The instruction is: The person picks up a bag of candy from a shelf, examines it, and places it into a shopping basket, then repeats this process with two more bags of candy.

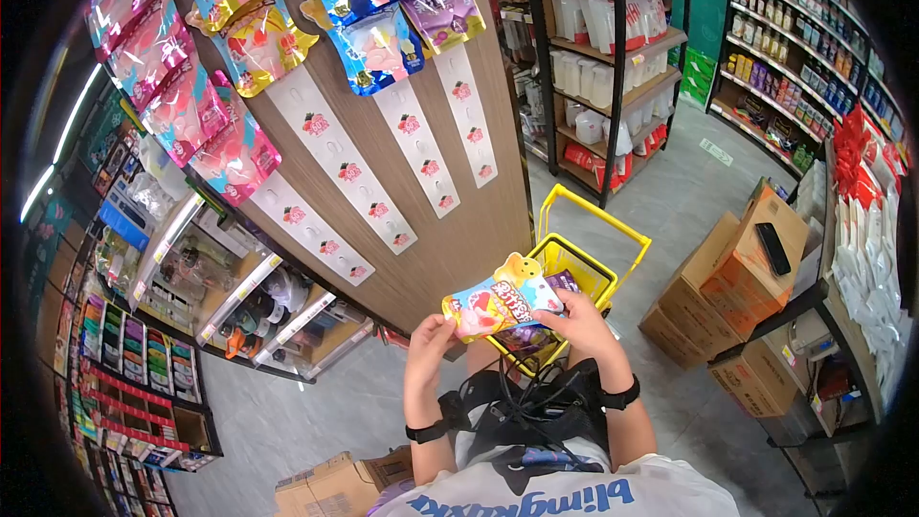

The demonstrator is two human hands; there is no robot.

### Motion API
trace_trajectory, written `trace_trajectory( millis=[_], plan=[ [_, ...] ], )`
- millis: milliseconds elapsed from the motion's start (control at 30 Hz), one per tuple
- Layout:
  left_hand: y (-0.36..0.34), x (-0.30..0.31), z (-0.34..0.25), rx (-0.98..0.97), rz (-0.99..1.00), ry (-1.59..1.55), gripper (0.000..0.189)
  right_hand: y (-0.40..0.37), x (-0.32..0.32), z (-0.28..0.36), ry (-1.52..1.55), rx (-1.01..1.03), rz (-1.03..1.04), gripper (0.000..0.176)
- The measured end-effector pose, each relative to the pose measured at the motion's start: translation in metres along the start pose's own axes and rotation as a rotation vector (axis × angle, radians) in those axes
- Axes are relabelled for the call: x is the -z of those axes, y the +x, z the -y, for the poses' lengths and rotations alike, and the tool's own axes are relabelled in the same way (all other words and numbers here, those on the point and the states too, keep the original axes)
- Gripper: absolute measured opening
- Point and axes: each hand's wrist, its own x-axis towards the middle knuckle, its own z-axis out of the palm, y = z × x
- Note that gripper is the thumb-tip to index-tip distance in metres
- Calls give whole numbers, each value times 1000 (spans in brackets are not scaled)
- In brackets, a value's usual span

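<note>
Between my two hands is a candy pouch [493, 311], blue, yellow and pink with a yellow character at its top edge. My left hand [433, 337] pinches its left end, and my right hand [581, 325] grips the right end. Under the pouch stands a yellow shopping basket [609, 280] with a long handle; purple packets [563, 280] show inside it. Ahead, a brown wood-look panel [450, 254] carries hanging strips [349, 172]. Pink pouches [235, 148], yellow pouches [263, 43], blue pouches [378, 48] and purple pouches [445, 14] hang from their upper parts.
Cardboard boxes [704, 273] are stacked at the right, with a black phone-like device [772, 247] on top. A black-framed rack [613, 57] stands behind the basket. Shelves [258, 297] line the left side. Flattened cardboard [330, 488] lies on the floor near me.
</note>
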Motion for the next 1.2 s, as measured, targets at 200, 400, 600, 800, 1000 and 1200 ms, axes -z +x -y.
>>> trace_trajectory(
  millis=[200, 400, 600, 800, 1000, 1200],
  plan=[
    [-2, -4, -4, 20, 17, 9, 11, -1, 0, 10, -47, -75, -32, 22],
    [-4, -8, -7, 35, 18, 20, 10, 0, 1, -1, -42, -86, -34, 23],
    [-4, -9, -9, 46, 13, 34, 10, 1, 0, -1, 50, -25, -16, 23],
    [-4, -9, -4, 47, 78, 102, 12, 0, -3, 7, 118, -13, -61, 25],
    [-4, -11, -2, 41, 96, 91, 13, -1, 1, 9, 127, -9, -51, 25],
    [-5, -11, -3, 36, 118, 95, 13, 3, -2, 3, 149, 56, -102, 22]
  ],
)
